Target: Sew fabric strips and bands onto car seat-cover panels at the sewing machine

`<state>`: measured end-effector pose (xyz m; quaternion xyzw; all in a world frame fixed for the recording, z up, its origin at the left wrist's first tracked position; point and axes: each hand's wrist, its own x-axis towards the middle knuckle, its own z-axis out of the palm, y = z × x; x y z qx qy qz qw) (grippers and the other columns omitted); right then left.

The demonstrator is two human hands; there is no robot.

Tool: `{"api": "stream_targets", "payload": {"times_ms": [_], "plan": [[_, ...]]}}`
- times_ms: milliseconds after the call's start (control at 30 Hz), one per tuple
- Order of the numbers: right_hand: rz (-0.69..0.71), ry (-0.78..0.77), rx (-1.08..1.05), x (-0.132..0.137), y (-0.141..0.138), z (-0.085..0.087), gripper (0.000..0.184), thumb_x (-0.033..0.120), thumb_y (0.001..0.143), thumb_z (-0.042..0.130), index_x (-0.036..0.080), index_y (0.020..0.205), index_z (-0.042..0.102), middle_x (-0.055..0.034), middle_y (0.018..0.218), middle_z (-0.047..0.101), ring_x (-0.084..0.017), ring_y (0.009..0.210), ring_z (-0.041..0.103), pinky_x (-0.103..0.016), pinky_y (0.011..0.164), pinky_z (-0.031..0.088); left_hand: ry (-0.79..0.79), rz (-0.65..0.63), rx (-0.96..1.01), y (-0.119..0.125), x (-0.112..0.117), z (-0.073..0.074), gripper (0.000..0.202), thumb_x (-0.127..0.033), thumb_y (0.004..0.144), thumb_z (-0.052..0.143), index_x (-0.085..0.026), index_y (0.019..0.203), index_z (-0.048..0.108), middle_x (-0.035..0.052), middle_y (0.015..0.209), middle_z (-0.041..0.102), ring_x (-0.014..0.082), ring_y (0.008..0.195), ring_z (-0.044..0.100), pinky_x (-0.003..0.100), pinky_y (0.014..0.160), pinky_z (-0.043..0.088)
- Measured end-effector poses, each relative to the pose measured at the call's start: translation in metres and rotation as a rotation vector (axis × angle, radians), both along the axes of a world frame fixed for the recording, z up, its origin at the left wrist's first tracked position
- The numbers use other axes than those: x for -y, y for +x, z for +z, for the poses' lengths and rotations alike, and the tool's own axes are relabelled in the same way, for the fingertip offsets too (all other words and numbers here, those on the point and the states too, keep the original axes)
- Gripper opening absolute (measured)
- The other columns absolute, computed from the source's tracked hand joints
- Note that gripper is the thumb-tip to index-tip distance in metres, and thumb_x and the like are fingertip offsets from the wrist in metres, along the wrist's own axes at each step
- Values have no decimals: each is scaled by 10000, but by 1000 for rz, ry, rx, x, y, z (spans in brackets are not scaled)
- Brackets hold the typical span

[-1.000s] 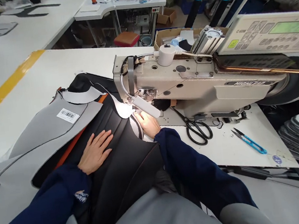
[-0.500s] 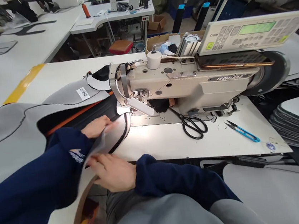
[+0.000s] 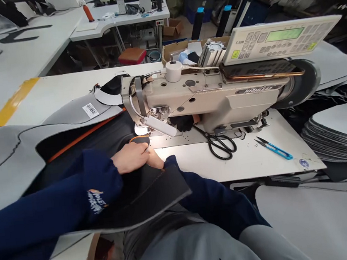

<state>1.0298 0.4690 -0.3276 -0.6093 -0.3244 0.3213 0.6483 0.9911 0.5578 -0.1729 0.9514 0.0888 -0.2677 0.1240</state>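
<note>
A large padded fabric panel, black (image 3: 155,190) on the side now facing up and grey (image 3: 65,113) on the other, lies on the sewing table to the left of the sewing machine (image 3: 181,91). Orange stitching runs along its black face. My left hand (image 3: 131,156) is closed on the panel's edge just in front of the needle area. Against its fingertips, my right hand (image 3: 155,159) grips the same edge from beneath, partly covered by the folded-over black flap. The lamp lights the machine's needle plate beside both hands.
Black scissors (image 3: 222,147) and blue thread snips (image 3: 275,148) lie on the table right of the hands. Stacked grey cut pieces (image 3: 343,131) stand farther right. A control panel (image 3: 282,38) tops the machine. A red-brown stool (image 3: 132,56) stands behind the table.
The near part of the panel has been turned over, so its black face shows instead of grey. My right hand has moved up and right to the edge; my left has shifted right beside it.
</note>
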Motion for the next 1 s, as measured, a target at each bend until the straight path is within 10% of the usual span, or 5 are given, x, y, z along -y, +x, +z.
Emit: {"api": "stream_targets", "payload": {"times_ms": [300,500,633,767,1000], "plan": [[-112,-435,1059,56,30,1,311,191,910,516,68,1181,605,-209,1122,623,-308,1041,581,-461,896,490,-179,308,298,-75,37,-108,333,-496,971,334,-213,1049,492,13,751,596,237,746,631,330,720,408],[71,-119,1207,35,57,-8,352,224,1041,404,118,1321,589,-150,1334,630,-229,1239,564,-396,1067,455,-370,77,445,-59,0,-83,270,-353,1024,401,-201,935,606,-6,779,641,156,716,627,280,706,460],[228,-12,1155,47,71,-20,316,272,1029,467,139,1253,647,-108,1274,691,-211,1232,599,-398,1078,457,-92,-284,853,-33,-50,-64,311,-109,974,400,-139,1169,639,98,1159,663,195,1081,618,308,965,477],[236,-65,1172,60,72,-18,317,198,1021,451,147,1258,656,-104,1315,679,-211,1306,558,-407,1046,460,184,-617,767,3,-71,-74,398,-31,884,450,-110,1223,641,143,1222,652,270,1170,564,374,942,475],[257,-156,1234,60,71,-10,344,82,959,493,155,1243,674,-77,1327,676,-221,1190,577,-403,948,471,404,-581,731,24,-58,-96,274,-74,891,530,-156,1093,696,114,940,675,259,880,586,369,691,403]]}}
